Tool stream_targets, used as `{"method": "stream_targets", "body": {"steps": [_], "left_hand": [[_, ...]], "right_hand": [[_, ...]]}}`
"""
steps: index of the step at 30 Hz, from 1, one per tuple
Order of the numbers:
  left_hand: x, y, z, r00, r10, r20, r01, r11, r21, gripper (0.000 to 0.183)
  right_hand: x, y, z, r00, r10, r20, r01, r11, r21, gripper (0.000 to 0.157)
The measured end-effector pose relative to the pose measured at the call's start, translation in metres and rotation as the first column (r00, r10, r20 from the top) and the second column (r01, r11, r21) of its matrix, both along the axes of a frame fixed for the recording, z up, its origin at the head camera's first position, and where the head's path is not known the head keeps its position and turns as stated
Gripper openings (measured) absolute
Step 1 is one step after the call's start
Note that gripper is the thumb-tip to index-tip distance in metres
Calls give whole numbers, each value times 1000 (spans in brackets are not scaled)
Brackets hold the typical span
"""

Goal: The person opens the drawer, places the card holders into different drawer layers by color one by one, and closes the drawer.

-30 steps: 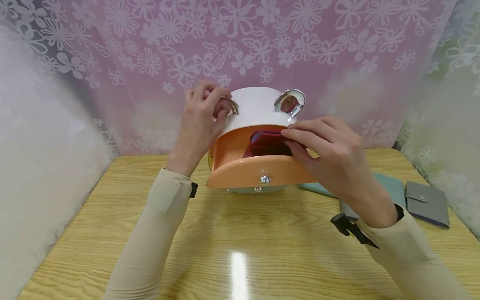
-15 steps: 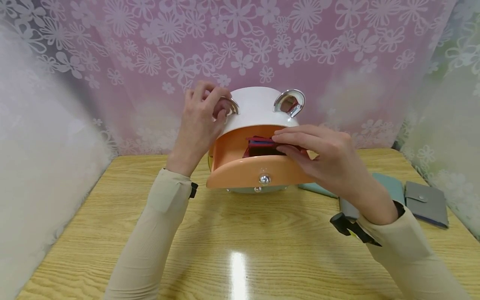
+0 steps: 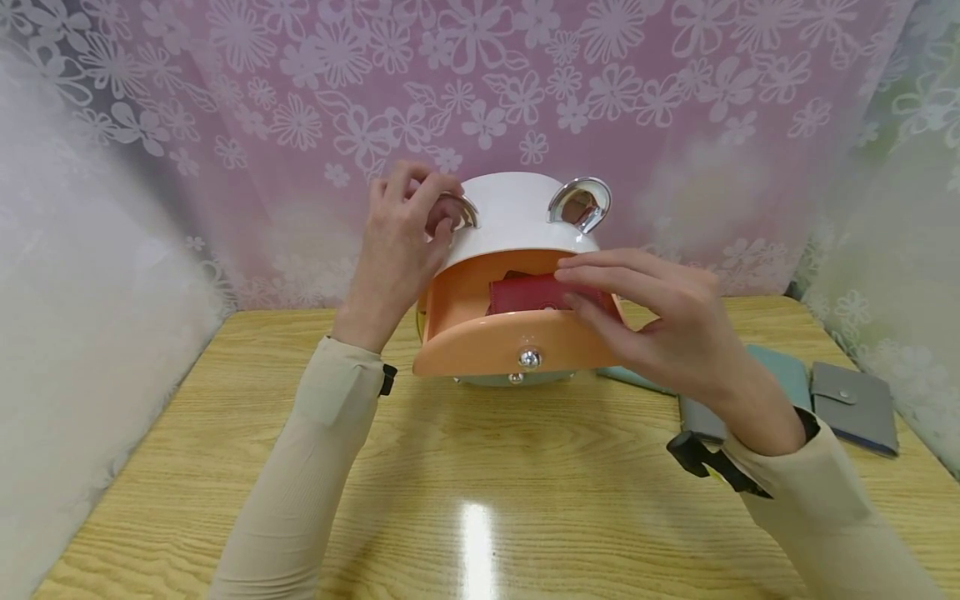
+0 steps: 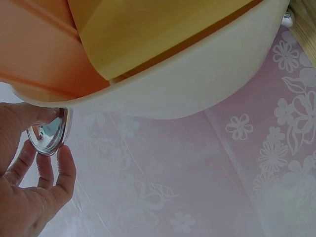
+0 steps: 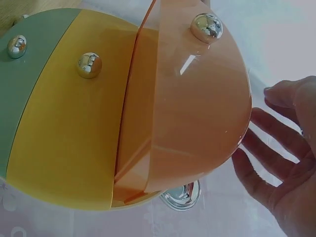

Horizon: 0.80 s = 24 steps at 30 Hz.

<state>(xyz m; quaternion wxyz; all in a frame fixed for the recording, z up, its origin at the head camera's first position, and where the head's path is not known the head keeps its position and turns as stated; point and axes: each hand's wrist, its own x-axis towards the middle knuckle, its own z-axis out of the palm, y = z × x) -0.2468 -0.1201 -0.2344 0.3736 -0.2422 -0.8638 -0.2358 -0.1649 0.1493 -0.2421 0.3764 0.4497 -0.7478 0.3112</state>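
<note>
A small white storage box [image 3: 517, 210] with two silver ring-shaped ears stands at the back of the table, its orange top drawer [image 3: 480, 346] pulled out. My left hand [image 3: 405, 221] holds the left silver ear [image 4: 47, 136] between thumb and fingers. Inside the drawer lies a red wallet [image 3: 525, 293] with a snap button, partly hidden by the drawer front. At the wallet's right end is my right hand [image 3: 660, 317], thumb and fingers apart, fingertips overlapping the red leather. In the right wrist view, the right hand [image 5: 286, 148] is loosely spread beside the drawer front, which hides the wallet.
A yellow drawer [image 5: 64, 128] and a green drawer [image 5: 34, 54] sit closed below. To the right on the wooden table [image 3: 420, 483] lie a grey wallet [image 3: 855, 408], a teal one [image 3: 780, 373] and another grey item [image 3: 701, 419]. A flowered curtain [image 3: 480, 92] hangs behind.
The red wallet has tilted down from standing open-edged in the drawer to lying with its snap side showing. My right hand has lowered and loosened from it. The left hand stays on the ear.
</note>
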Motion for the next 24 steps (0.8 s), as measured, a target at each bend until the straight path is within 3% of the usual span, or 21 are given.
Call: {"method": "stream_targets", "body": {"steps": [4, 7, 12, 15, 19, 24], "left_hand": [[0, 0, 0, 1000, 0, 0, 0, 1000, 2, 27], [0, 0, 0, 1000, 2, 3, -2, 1000, 2, 28], [-1, 1, 0, 1000, -6, 0, 6, 1000, 0, 29], [-1, 0, 0, 1000, -13, 0, 13, 1000, 9, 30], [0, -1, 0, 1000, -10, 12, 10, 1000, 5, 30], [0, -1, 0, 1000, -9, 18, 9, 1000, -4, 28]], "right_hand": [[2, -3, -6, 986, 40, -162, -44, 999, -23, 31], [5, -6, -12, 956, 39, -291, -49, 998, -27, 26], [9, -12, -19, 906, 27, -423, -32, 999, -6, 22], [12, -15, -22, 882, 44, -469, -33, 999, 32, 21], [16, -16, -26, 877, 73, -475, -35, 995, 90, 20], [18, -17, -31, 873, 66, -484, 19, 985, 169, 21]]}}
